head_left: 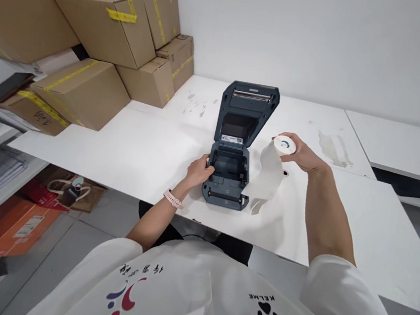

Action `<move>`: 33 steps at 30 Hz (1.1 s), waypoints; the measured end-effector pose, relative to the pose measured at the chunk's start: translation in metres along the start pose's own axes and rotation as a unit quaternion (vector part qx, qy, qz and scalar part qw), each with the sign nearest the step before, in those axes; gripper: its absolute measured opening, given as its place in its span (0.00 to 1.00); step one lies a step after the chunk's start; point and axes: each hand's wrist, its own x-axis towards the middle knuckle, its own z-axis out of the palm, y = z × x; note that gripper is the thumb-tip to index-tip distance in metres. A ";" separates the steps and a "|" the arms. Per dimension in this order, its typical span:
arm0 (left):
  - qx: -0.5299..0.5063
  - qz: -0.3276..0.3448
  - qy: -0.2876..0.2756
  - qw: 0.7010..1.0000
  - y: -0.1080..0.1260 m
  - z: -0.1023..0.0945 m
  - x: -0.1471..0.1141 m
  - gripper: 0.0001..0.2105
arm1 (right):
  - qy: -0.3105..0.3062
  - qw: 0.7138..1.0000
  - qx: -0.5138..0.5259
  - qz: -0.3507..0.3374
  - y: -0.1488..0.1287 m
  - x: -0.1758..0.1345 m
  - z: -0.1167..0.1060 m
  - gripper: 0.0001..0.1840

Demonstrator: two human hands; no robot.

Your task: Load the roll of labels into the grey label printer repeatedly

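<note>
A dark grey label printer point(225, 184) stands on the white table with its lid point(247, 113) tilted up and back, so its bay shows. My left hand point(198, 171) grips the printer's left side, the thumb over the rim of the bay. To the right of the printer, my right hand point(303, 153) holds a roll of white labels point(282, 144) by its outer edge, its core facing up toward me. A loose strip of label paper point(270, 172) hangs from the roll in waves, its torn end beside the printer's front right corner.
Cardboard boxes point(88, 90) with yellow tape are stacked at the left of the white table point(152, 135). A wall rises behind it. Near my right wrist, a small dark round hole point(285, 173) shows in the tabletop. An orange box point(13, 223) lies low at the left.
</note>
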 end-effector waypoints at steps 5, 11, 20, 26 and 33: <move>-0.019 0.002 0.003 1.000 -0.003 0.001 0.001 0.30 | 0.042 0.997 0.007 0.059 0.041 0.027 0.005 0.49; -0.064 0.007 -0.002 0.998 -0.007 0.004 0.002 0.30 | 0.066 0.993 0.073 0.058 0.068 -0.013 -0.013 0.46; -0.114 0.012 0.013 0.993 -0.009 0.008 0.003 0.28 | 0.067 0.991 0.086 0.077 0.083 -0.091 0.026 0.35; -0.137 0.017 0.013 0.990 -0.015 0.013 0.006 0.28 | 0.014 0.992 0.118 -0.047 0.018 -0.093 0.048 0.35; -0.175 0.025 0.017 0.984 -0.023 0.019 0.010 0.28 | -0.231 0.905 -0.341 -0.105 -0.082 -0.028 0.133 0.27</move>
